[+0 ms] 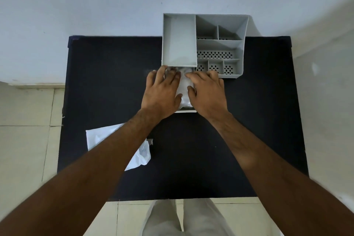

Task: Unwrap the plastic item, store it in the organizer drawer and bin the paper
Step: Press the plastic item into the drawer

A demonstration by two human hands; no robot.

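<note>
A grey organizer (pixel 239 48) stands at the back of the black table (pixel 249 120). Its drawer (pixel 186 110) is pulled out toward me. A pale, clear-wrapped plastic item (pixel 184 90) lies in the drawer. My left hand (pixel 162 94) and my right hand (pixel 208 94) rest on it from either side, fingers spread over its top and thumbs against its sides. The hands hide most of the item and the drawer. The crumpled white paper (pixel 95 138) lies on the table at the near left, partly under my left forearm.
The organizer has one large open compartment (pixel 180 44) on the left and several small perforated ones on the right. A pale wall rises behind the table. Tiled floor (pixel 24 140) shows on both sides, and my legs are at the near edge.
</note>
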